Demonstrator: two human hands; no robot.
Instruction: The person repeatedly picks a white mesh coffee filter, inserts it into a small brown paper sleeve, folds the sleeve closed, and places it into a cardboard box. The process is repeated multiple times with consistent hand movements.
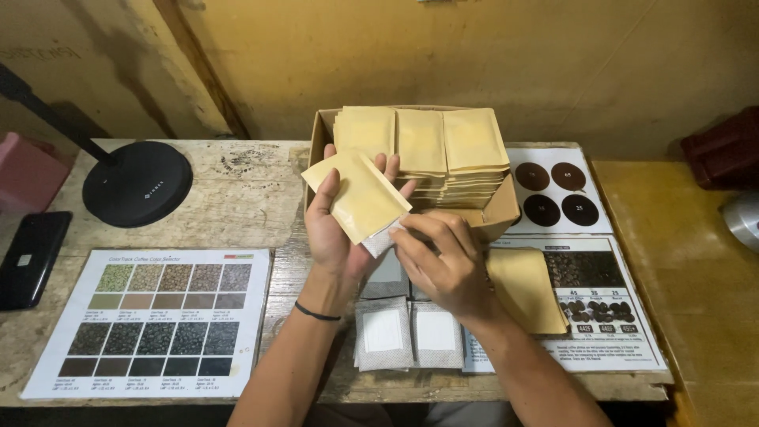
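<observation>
Worn wooden table [237,198] set against yellow wall. Kraft pouch [357,194] gripped in left hand [336,229]; white filter bag [382,239] pinched by right hand [443,265] at its mouth. Cardboard box [498,213] just behind; open room left, by lamp base [136,183].

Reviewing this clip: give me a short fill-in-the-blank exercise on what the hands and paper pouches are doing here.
1. The left hand holds one tan kraft-paper pouch, while the right hand pinches a white filter bag at its ____ end.
2. The stacks of tan pouches stand in an open ____ box.
3. On the wooden table, two piles of white filter bags lie ____ the wrists.
4. The black wristband is on the ____ wrist.

Missing words: lower; cardboard; between; left
</observation>
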